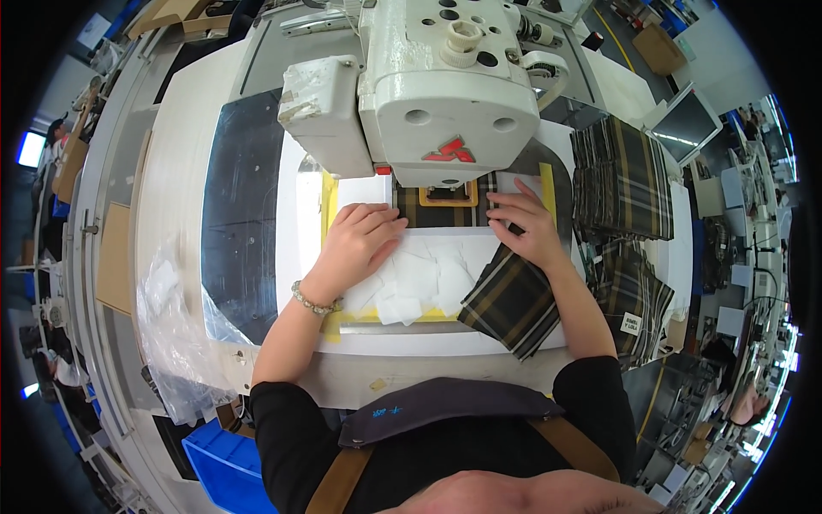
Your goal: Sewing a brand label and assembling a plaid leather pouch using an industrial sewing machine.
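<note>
A white industrial sewing machine (pixel 449 111) stands over a plaid fabric piece (pixel 415 214), with a small yellow frame (pixel 448 202) under its head. My left hand (pixel 364 240) rests at the fabric's left edge and the white sheet beside it, fingers loosely bent. My right hand (pixel 527 227) lies at the fabric's right edge with fingers apart. Below my right hand, loose plaid pieces (pixel 511 308) lie on the white work surface. Small white squares (pixel 411 283) are scattered between my forearms.
Stacked plaid pieces (pixel 621 180) and more labelled pieces (pixel 625 291) sit at the right. A dark metal plate (pixel 235 214) and crumpled clear plastic (pixel 180 334) are at the left. A blue crate (pixel 223 458) is below the table. Other people (pixel 60 133) appear at far workstations.
</note>
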A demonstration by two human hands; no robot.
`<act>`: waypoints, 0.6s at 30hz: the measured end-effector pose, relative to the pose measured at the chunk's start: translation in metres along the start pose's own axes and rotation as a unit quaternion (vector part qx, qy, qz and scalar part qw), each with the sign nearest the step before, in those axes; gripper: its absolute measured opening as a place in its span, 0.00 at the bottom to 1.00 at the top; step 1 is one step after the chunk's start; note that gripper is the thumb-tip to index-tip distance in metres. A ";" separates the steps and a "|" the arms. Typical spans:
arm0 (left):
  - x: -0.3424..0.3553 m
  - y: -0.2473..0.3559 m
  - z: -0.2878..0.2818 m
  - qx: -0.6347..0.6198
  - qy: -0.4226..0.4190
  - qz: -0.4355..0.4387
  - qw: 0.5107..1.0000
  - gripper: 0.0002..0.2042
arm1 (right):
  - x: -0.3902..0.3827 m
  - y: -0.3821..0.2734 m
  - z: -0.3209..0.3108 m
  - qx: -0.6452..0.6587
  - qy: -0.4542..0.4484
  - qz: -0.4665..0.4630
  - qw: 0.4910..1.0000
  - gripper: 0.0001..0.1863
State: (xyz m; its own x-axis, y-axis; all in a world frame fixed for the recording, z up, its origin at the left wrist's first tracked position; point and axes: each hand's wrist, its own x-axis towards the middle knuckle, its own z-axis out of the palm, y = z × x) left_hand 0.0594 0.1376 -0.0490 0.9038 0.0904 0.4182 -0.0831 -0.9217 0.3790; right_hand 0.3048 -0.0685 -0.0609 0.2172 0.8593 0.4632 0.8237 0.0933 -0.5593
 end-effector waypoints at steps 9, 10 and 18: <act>0.002 -0.003 -0.004 -0.006 0.029 -0.073 0.997 0.17 | -0.001 0.002 -0.002 0.006 -0.011 0.004 1.000 0.06; 0.001 -0.004 -0.004 0.000 0.021 -0.067 0.998 0.16 | -0.001 0.003 -0.002 0.006 -0.011 0.005 1.000 0.06; -0.002 -0.005 -0.002 -0.002 -0.010 -0.049 0.999 0.10 | 0.000 0.000 -0.001 0.006 -0.012 0.005 1.000 0.06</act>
State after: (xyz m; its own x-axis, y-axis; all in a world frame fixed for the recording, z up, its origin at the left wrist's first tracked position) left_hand 0.0578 0.1426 -0.0503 0.9160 0.1728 0.3620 0.0046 -0.9070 0.4211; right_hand 0.3053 -0.0688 -0.0603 0.2122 0.8720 0.4412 0.8157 0.0906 -0.5713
